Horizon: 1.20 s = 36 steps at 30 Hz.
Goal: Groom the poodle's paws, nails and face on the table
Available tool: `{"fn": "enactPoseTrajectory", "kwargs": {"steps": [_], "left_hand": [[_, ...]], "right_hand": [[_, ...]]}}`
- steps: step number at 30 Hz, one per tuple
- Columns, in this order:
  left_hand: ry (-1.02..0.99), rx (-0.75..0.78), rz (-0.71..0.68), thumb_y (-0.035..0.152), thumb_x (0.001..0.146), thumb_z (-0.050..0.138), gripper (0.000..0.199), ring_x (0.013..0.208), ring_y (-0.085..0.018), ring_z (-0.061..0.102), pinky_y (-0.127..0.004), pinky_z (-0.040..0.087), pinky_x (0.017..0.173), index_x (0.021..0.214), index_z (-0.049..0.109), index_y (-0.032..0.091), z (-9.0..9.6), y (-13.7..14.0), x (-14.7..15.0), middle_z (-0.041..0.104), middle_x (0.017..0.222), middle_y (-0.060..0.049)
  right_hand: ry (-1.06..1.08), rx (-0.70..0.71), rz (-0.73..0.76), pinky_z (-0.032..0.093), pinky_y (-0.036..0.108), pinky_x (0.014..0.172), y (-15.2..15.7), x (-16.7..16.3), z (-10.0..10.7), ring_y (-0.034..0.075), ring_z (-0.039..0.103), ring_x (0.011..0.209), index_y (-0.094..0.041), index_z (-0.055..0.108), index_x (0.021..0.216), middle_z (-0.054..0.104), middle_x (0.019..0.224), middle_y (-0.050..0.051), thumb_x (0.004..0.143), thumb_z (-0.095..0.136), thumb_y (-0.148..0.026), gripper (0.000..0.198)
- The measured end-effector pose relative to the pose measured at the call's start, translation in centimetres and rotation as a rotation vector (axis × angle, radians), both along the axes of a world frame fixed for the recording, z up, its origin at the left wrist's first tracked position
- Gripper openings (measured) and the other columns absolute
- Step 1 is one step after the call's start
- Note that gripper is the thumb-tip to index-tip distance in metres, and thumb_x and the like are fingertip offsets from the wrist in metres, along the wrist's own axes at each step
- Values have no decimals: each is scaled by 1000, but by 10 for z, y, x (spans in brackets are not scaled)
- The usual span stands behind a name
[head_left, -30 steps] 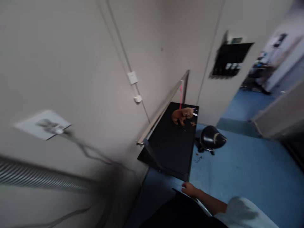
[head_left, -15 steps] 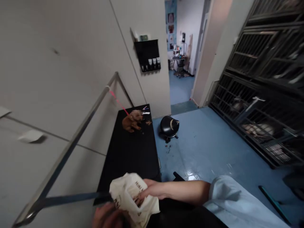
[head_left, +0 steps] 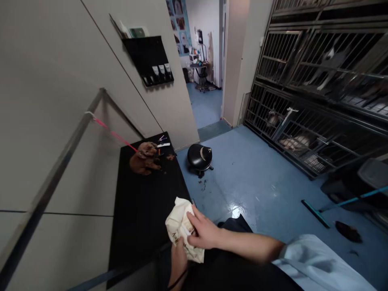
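Note:
A soft cream pack with dark lettering and a pale frame, like a wipes pack [head_left: 178,214], is held between my two hands over the near end of the black table. My left hand [head_left: 178,258] grips its lower left edge, thumb up against the lettering. My right hand [head_left: 206,229] closes on the pack's right side, with fingers and thumb around the opening; the fingertips are partly hidden. A small brown curly dog [head_left: 144,159] sits at the far end of the table on a pink leash [head_left: 113,134] tied to the metal rail.
Combs and small grooming tools [head_left: 163,144] lie beside the dog, with hair tufts near them. A metal rail [head_left: 60,169] runs along the left. A black stool [head_left: 200,157] stands on the blue floor. Stacked cages [head_left: 291,81] holding animals line the right; a squeegee [head_left: 317,214] lies near them.
The view has swung right, so the table and dog sit further left. My left hand, blurred before, now grips the pack's lower edge. My right fingers have come out from the opening onto the pack.

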<state>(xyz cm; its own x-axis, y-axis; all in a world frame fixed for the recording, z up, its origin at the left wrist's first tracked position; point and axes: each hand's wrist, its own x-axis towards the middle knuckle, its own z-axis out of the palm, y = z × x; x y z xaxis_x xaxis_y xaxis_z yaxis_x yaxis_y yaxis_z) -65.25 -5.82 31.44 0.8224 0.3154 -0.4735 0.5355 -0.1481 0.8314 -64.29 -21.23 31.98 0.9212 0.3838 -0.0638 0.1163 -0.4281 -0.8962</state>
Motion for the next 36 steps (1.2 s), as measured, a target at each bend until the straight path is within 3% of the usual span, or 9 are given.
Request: {"fn": "enactPoseTrajectory", "kwargs": {"steps": [4, 7, 11, 14, 17, 21, 26, 30, 36], "left_hand": [[-3, -6, -34, 26, 76, 48, 42, 108, -24, 62, -31, 49, 93, 112, 62, 11, 5, 14, -5, 71, 105, -10], [14, -35, -52, 27, 74, 49, 44, 108, -24, 62, -31, 49, 92, 113, 61, 12, 7, 27, -7, 70, 104, -10], [86, -32, -59, 27, 72, 48, 44, 103, -25, 64, -32, 52, 85, 111, 61, 11, 3, 42, -5, 71, 103, -9], [56, 32, -133, 30, 71, 48, 44, 110, -27, 61, -33, 50, 91, 109, 61, 10, 0, 47, -1, 69, 108, -11], [55, 47, -230, 31, 71, 48, 44, 114, -30, 58, -36, 46, 97, 108, 62, 10, 0, 45, 0, 68, 111, -12], [65, -23, -299, 30, 71, 48, 47, 119, -29, 55, -36, 42, 102, 110, 61, 10, -3, 43, -2, 65, 119, -14], [31, -92, -341, 32, 73, 48, 51, 122, -29, 52, -36, 39, 105, 118, 56, 9, -11, 49, -8, 63, 123, -14], [-14, -61, -364, 32, 75, 47, 57, 128, -29, 46, -38, 33, 109, 125, 50, 6, -15, 52, -10, 55, 132, -18], [-66, -11, -366, 31, 75, 47, 59, 136, -26, 35, -34, 24, 113, 130, 47, 8, -20, 49, -10, 41, 145, -17]], "right_hand": [[-5, -74, -4, 31, 46, 110, 14, -10, 8, 36, 24, 140, -10, 16, 149, 7, 156, 21, 80, 51, -34, 81], [-27, -91, -28, 36, 45, 107, 22, -13, 14, 33, 36, 134, -13, 22, 147, 22, 153, 18, 83, 46, -32, 71], [28, -80, -246, 43, 36, 99, 19, -17, 6, 22, 56, 117, -17, 23, 147, 53, 134, 13, 89, 31, -19, 58], [-2, -237, -346, 34, 47, 105, 13, -23, -5, 28, 44, 128, -16, 25, 146, 43, 142, 19, 86, 40, -18, 62], [-214, -323, -201, 17, 59, 109, 11, -32, -9, 37, 20, 139, -18, 39, 139, 26, 151, 19, 82, 52, -23, 59], [-353, -188, -137, 30, 44, 106, 14, -42, -9, 27, 41, 128, -16, 54, 126, 49, 134, 16, 82, 50, -21, 44], [-276, -62, -87, 41, 30, 93, 17, -43, -2, 19, 58, 102, -17, 67, 82, 63, 108, 9, 75, 63, -30, 15], [-23, -239, -162, 42, 24, 70, 26, -38, 8, 15, 62, 76, -20, 69, 81, 70, 82, 3, 84, 50, -25, 20], [59, -401, -256, 39, 28, 63, 42, -26, 16, 22, 63, 72, -17, 71, 75, 72, 81, 10, 73, 51, -20, 21]]}}
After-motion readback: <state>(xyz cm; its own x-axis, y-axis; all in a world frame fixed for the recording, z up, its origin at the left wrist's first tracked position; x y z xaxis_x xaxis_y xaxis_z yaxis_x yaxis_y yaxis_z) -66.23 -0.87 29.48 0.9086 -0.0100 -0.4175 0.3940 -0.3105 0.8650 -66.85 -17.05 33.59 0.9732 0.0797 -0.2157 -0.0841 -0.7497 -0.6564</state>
